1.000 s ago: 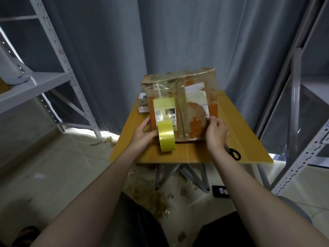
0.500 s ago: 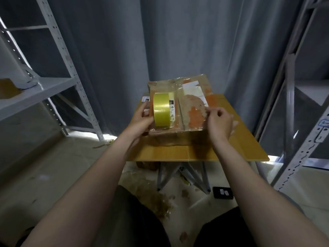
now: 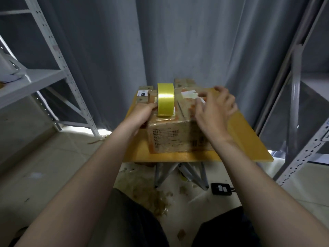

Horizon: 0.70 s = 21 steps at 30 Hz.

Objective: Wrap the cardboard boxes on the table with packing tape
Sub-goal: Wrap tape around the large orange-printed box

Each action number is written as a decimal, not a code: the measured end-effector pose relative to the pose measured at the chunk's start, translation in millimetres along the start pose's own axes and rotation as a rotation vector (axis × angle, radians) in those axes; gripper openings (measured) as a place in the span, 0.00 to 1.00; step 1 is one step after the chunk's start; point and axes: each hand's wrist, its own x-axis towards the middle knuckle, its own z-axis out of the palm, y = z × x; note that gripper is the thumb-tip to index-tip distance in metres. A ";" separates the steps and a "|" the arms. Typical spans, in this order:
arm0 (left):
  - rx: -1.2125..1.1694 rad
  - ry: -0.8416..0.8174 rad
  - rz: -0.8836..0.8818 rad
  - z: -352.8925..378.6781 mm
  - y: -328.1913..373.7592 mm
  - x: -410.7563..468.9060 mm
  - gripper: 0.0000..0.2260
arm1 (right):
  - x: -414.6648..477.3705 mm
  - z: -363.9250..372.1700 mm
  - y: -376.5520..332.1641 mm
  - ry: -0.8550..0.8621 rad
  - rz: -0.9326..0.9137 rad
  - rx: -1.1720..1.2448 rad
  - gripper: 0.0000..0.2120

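Grey curtains hang behind a small orange tabletop (image 3: pixel 249 139) on folding legs, with metal shelving on both sides and scraps of old tape on the floor beneath. One box (image 3: pixel 178 134) lies flat near the middle of the tabletop, its printed side facing the near edge and its top already glossy with tape; a second box (image 3: pixel 144 94) shows behind it at the far left corner. The tape roll (image 3: pixel 165 99) stands on edge on the box top, towards its left end, its band running from near edge to far edge. The left hand (image 3: pixel 142 113) grips the roll from its left side, fingers closed on it. The right hand (image 3: pixel 213 111) hovers over the right part of the box top, fingers spread and gripping nothing, though blurred. The next strip probably runs away from the person, so the left hand leads and the right presses down.
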 end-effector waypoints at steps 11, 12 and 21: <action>0.273 -0.141 0.448 -28.3 -59.2 2.3 0.23 | 4.7 31.3 -49.7 -0.511 -0.126 0.634 0.12; 0.263 -0.140 0.476 -25.0 -65.4 2.5 0.22 | 4.5 31.5 -47.7 -0.523 -0.129 0.635 0.12; 0.305 -0.101 0.547 -11.0 -85.6 4.5 0.23 | -13.1 20.7 -53.4 -0.454 -0.069 0.836 0.06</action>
